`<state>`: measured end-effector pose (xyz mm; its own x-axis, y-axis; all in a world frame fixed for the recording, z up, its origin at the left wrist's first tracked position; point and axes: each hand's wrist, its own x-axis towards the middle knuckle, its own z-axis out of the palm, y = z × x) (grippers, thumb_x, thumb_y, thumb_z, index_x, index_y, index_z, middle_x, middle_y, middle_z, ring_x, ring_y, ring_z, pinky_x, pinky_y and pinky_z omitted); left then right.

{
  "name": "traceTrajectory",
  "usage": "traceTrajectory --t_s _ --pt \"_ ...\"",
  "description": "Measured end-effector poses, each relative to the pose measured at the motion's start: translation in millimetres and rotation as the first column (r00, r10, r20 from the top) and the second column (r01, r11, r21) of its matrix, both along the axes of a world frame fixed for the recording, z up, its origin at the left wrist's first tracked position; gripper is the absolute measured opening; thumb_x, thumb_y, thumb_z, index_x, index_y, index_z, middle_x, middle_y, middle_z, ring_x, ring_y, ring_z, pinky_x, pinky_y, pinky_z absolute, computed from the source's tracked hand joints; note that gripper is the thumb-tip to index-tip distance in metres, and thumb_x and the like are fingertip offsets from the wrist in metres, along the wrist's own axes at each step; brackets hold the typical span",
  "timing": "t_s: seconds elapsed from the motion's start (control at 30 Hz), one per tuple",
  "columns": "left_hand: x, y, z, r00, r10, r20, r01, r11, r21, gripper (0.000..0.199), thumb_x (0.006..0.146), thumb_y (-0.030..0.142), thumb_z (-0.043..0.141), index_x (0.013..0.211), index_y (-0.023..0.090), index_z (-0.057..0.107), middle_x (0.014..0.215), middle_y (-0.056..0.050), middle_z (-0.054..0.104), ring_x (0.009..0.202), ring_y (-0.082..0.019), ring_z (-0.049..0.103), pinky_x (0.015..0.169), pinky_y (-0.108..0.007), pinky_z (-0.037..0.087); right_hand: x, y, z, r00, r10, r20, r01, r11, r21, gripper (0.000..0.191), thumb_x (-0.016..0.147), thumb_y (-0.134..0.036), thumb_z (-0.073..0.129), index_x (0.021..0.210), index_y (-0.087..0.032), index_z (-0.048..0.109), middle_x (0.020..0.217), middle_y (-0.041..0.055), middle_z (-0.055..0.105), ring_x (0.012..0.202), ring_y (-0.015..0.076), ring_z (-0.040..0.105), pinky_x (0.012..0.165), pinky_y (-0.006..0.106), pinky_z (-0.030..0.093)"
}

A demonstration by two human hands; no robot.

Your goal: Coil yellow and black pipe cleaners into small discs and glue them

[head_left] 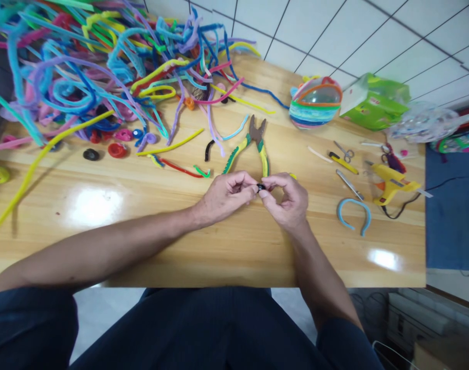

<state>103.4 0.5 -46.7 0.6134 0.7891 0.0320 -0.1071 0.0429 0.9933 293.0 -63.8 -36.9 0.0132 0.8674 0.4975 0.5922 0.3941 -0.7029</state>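
bare wood nearest the body, pliers (256, 134) beyond, heaped stems (84, 77) left, seemingly tangled

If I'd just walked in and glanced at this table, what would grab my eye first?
Probably the big tangle of fuzzy, brightly coloured stems heaped across the table's far left. Next, perhaps, the yellow glue gun toward the right edge, and the rainbow-banded, rounded object near the back. In the middle, the left hand and right hand pinch something small and black.
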Motion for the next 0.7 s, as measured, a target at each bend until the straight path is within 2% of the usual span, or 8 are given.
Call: traceTrajectory --t_s 0.07,0.1,0.2,0.27,0.4,0.7 --pt "-1.6 -1.3 0.6 0.999 0.041 0.016 -0.043 0.985 0.167 0.013 0.099 0.024 0.067 0.089 0.016 0.072 0.073 -0.001 0.070 0.062 -0.010 0.060 0.059 -0.021 0.049 0.5 -1.5 -0.5 1.000 -0.011 -0.018 0.011 1.000 -0.015 0.029 0.090 -0.016 0.074 0.117 -0.028 0.072 0.091 -0.0005 0.077 0.078 0.0169 0.073 0.073 0.033 0.062" --pt "-2.7 -1.9 1.5 0.998 0.058 0.036 -0.066 0.958 0.279 0.011 0.100 0.021 0.068 0.091 0.016 0.072 0.075 -0.001 0.072 0.065 -0.010 0.063 0.061 -0.021 0.051 0.8 -2.3 -0.3 1.000 -0.010 -0.026 0.009 1.000 -0.016 0.030 0.090 -0.018 0.075 0.118 -0.028 0.072 0.092 0.0000 0.077 0.077 0.0174 0.073 0.073 0.034 0.063" --pt "-6.2 -3.3 5.6 0.992 0.062 0.107 -0.112 0.818 0.564 0.004 0.101 0.015 0.069 0.101 0.017 0.071 0.082 -0.003 0.077 0.073 -0.012 0.071 0.070 -0.024 0.057 1.3 -4.7 1.8 0.999 0.032 -0.035 -0.030 0.999 0.030 0.035 0.088 -0.024 0.079 0.121 -0.029 0.070 0.091 0.0014 0.077 0.078 0.0197 0.073 0.072 0.036 0.063" --pt "-8.1 -3.7 8.6 0.989 0.047 0.141 -0.129 0.749 0.650 0.009 0.102 0.013 0.067 0.109 0.019 0.070 0.087 -0.005 0.079 0.079 -0.014 0.074 0.073 -0.025 0.061 1.0 -6.0 3.5 0.997 0.070 -0.031 -0.067 0.995 0.079 0.040 0.087 -0.030 0.082 0.126 -0.030 0.069 0.092 0.0023 0.078 0.079 0.0220 0.075 0.073 0.038 0.064" --pt "-10.6 -4.3 12.3 0.986 0.028 0.162 -0.136 0.687 0.714 0.018 0.103 0.015 0.067 0.120 0.021 0.069 0.097 -0.006 0.082 0.086 -0.014 0.078 0.075 -0.024 0.065 -1.3 -8.1 7.1 0.996 0.085 -0.014 -0.082 0.987 0.136 0.049 0.086 -0.036 0.085 0.131 -0.029 0.067 0.096 0.0046 0.080 0.080 0.0242 0.078 0.072 0.041 0.067" --pt "-11.1 -4.7 12.5 0.989 0.012 0.146 -0.112 0.702 0.703 0.018 0.102 0.014 0.069 0.119 0.020 0.069 0.096 -0.007 0.083 0.084 -0.015 0.079 0.075 -0.023 0.066 -6.1 -8.1 21.2 0.994 0.105 0.025 -0.108 0.980 0.165 0.046 0.086 -0.023 0.085 0.129 -0.025 0.068 0.093 0.0049 0.081 0.080 0.0222 0.080 0.067 0.034 0.066"
